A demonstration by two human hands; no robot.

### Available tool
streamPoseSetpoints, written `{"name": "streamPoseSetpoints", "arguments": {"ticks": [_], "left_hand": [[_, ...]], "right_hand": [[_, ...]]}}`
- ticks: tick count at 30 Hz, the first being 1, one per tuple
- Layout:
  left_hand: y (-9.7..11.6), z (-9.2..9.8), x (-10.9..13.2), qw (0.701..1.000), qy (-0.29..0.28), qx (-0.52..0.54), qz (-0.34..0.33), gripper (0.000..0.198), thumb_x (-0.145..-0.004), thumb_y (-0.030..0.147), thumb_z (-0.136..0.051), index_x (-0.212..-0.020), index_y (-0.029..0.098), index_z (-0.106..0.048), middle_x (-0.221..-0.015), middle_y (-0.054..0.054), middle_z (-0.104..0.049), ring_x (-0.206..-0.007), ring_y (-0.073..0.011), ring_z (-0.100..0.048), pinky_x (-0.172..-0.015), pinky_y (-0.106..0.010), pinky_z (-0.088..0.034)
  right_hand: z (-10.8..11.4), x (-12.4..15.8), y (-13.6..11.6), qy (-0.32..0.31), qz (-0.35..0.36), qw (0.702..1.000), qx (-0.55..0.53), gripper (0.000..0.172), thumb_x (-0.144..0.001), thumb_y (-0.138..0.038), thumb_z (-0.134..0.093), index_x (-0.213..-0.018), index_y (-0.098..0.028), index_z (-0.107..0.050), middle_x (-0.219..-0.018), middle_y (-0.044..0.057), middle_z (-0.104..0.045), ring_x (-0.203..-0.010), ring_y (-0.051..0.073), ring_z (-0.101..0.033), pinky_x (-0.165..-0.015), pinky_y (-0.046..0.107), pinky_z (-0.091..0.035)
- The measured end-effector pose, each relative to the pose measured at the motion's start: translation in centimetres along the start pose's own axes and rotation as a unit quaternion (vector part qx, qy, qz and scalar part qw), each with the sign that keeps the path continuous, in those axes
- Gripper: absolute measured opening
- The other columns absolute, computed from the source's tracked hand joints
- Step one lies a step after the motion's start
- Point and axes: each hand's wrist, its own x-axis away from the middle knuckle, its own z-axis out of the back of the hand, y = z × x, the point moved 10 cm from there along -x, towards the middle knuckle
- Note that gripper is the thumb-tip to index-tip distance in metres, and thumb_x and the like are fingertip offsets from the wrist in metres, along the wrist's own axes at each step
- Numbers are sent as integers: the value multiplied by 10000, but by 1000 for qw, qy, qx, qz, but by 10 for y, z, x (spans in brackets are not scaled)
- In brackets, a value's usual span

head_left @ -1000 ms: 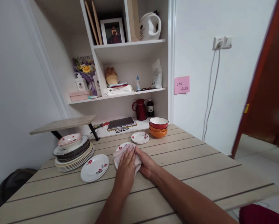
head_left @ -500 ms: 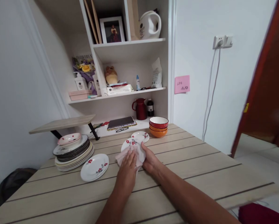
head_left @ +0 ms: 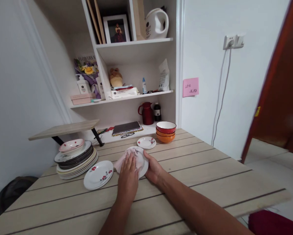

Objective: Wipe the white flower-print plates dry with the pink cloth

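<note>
Where the two hands meet near the middle of the wooden counter (head_left: 185, 169), a small white plate (head_left: 142, 161) lies flat with a pale pink cloth (head_left: 120, 161) spread over it. The left hand (head_left: 128, 174) is laid open, palm down, pressing the cloth onto the plate's face, fingers spread rather than curled. The right hand (head_left: 154, 169) cups the plate's right rim, thumb on the edge, apparently steadying it so it does not slide under the pressure of the cloth. Just left of this plate, and apart from it, a similar plate with red flowers (head_left: 98, 169) rests flat on the counter. Further left stands a tall stack of plates (head_left: 75, 160) with a small pink-rimmed dish on top, partly under a raised wooden board (head_left: 63, 129). Beyond the hands sits another small flowered saucer (head_left: 146, 142), and just behind it a stack of bowls (head_left: 166, 131), red on top of orange. At the back, white shelves (head_left: 134, 44) hold a red jug (head_left: 146, 113), a dark bottle, a flat tablet with glasses beside it, boxes, a soft toy, a framed photo and a white kettle. A pink note (head_left: 190, 87) is stuck to the wall at right.
</note>
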Motion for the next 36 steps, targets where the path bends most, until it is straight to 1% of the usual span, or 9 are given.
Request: {"name": "streamPoseSetpoints", "arguments": {"ticks": [2,5,8,11,14,19,23,31,36], "left_hand": [[-1,-6,3,1000,-12,18,-10,538,-878,139,-427,-1415,141,-394,-1509,-150,-374,-1426,-283,-264,-1102,-514,-375],[7,-17,6,998,-42,39,-39,544,-870,129,-422,-1414,144,-401,-1512,-142,-371,-1428,-278,-262,-1105,-507,-375],[23,-24,8,992,-83,53,-76,563,-855,101,-408,-1416,147,-405,-1503,-131,-388,-1431,-265,-259,-1108,-501,-373],[34,-22,7,988,-97,64,-103,600,-845,89,-411,-1437,176,-376,-1502,-111,-393,-1435,-241,-251,-1116,-497,-364],[32,-16,3,990,-87,53,-94,599,-850,96,-416,-1443,172,-365,-1506,-115,-386,-1436,-244,-250,-1127,-510,-340],[9,-7,-2,999,-36,17,-20,565,-886,132,-412,-1447,175,-353,-1527,-123,-348,-1437,-263,-241,-1134,-523,-312],[-2,-9,1,1000,-20,22,3,532,-898,167,-417,-1427,129,-376,-1531,-161,-325,-1437,-289,-229,-1122,-525,-329],[-2,-10,5,999,3,53,-3,530,-913,188,-416,-1438,153,-361,-1524,-155,-343,-1442,-288,-208,-1120,-524,-338],[13,-6,3,997,-24,61,-30,560,-905,189,-432,-1456,173,-334,-1544,-118,-314,-1450,-266,-192,-1140,-513,-311]], "right_hand": [[3,-1,-4,8,10,1000,-9,422,-907,-434,-516,-1172,-121,-616,-1123,112,-710,-1065,216,-652,-1017,357,-428],[10,-2,-10,30,8,999,-19,431,-913,-453,-494,-1121,-103,-634,-1053,122,-728,-1008,218,-673,-995,350,-445],[17,1,-8,55,-30,998,-10,464,-906,-506,-481,-1064,-103,-646,-944,114,-746,-928,224,-693,-966,370,-467],[17,5,0,62,-70,996,4,470,-905,-518,-483,-1037,-100,-650,-872,101,-750,-869,220,-703,-949,371,-479],[13,7,5,62,-70,995,17,427,-907,-480,-506,-1046,-102,-649,-901,100,-752,-872,211,-704,-956,357,-470],[0,4,7,20,-46,999,1,412,-932,-426,-476,-1134,-101,-632,-988,100,-744,-937,207,-692,-992,354,-437],[4,1,1,34,-20,999,1,394,-939,-408,-460,-1141,-115,-630,-973,88,-750,-922,203,-693,-970,350,-452],[2,-1,-2,10,-2,1000,12,422,-914,-435,-516,-1157,-107,-621,-1043,113,-731,-958,205,-686,-969,337,-452],[-2,6,3,12,-18,1000,19,388,-907,-406,-546,-1153,-113,-614,-1094,118,-713,-1015,205,-671,-999,343,-437]]}}
